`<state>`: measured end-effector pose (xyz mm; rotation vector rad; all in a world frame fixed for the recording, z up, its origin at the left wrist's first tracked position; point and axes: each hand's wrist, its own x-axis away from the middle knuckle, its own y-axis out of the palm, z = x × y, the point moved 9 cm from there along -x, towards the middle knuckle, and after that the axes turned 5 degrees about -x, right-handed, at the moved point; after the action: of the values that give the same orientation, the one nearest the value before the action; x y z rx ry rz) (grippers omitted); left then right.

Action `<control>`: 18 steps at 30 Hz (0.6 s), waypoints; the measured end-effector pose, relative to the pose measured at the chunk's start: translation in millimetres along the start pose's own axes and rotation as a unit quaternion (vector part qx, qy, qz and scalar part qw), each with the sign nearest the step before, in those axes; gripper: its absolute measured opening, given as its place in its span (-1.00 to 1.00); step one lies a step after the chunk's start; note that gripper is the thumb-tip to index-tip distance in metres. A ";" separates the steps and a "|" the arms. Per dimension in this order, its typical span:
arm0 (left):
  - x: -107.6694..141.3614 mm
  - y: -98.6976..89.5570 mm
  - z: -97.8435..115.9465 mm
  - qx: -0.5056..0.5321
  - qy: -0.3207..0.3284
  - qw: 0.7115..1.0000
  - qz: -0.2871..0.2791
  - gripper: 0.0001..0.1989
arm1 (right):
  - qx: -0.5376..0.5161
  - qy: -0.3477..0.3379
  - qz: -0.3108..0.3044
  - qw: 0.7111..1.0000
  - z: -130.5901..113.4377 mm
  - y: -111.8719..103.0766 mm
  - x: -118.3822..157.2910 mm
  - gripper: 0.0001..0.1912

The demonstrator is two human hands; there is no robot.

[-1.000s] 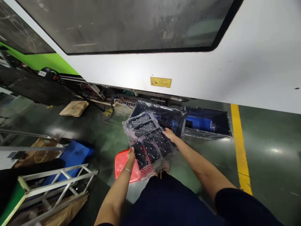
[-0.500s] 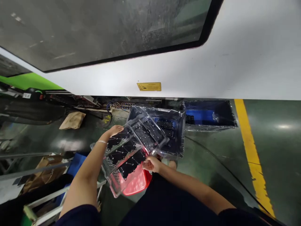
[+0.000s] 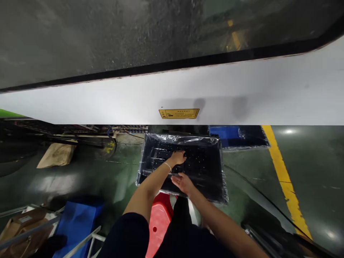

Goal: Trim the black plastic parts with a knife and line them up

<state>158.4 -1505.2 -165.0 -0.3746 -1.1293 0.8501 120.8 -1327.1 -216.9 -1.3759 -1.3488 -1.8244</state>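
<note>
A clear plastic tray (image 3: 151, 172) with black flat parts (image 3: 161, 154) in its compartments lies inside a dark bin (image 3: 224, 186) lined with clear film. My left hand (image 3: 178, 157) reaches over the tray, fingers curled at its right side, apparently gripping the edge; the fingertips are partly hidden. Closer to me, my right hand (image 3: 184, 183) is at the tray's near edge with its fingers stretched out and thumb apart. More dark parts with small light dots (image 3: 197, 156) show right of my left hand. The tray's exact outline is hard to make out against the dark bin.
A white machine panel (image 3: 107, 104) with a yellow label overhangs the bin. Behind to the right stands another film-lined bin (image 3: 252, 138) with something blue. A red plastic stool (image 3: 158, 222) is by my legs. Left are a brown paper bag (image 3: 57, 154) and a blue object (image 3: 73, 222).
Both hands have carried the clear tray of black parts from above the red stool, right and forward into the lined bin. The camera view has shifted too.
</note>
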 end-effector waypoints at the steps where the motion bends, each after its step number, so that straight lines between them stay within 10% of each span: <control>1: 12.1 13.2 -5.1 0.003 0.018 1.000 -0.013 -0.56 | -0.004 0.005 0.008 1.000 -6.4 -1.3 -5.0 -0.66; 7: 71.9 88.8 -63.7 -0.016 0.023 0.996 -0.081 -0.22 | -0.008 -0.037 0.036 0.999 -11.3 -34.6 4.9 -0.67; 18: 17.4 137.3 -64.2 0.019 -0.052 0.994 -0.099 -0.54 | 0.071 -0.167 0.085 0.980 5.4 -96.8 75.1 -0.71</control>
<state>164.0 -1394.8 -270.2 -0.1849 -1.2238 0.7221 15.5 -1270.8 -188.7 -1.7146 -1.4411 -1.4028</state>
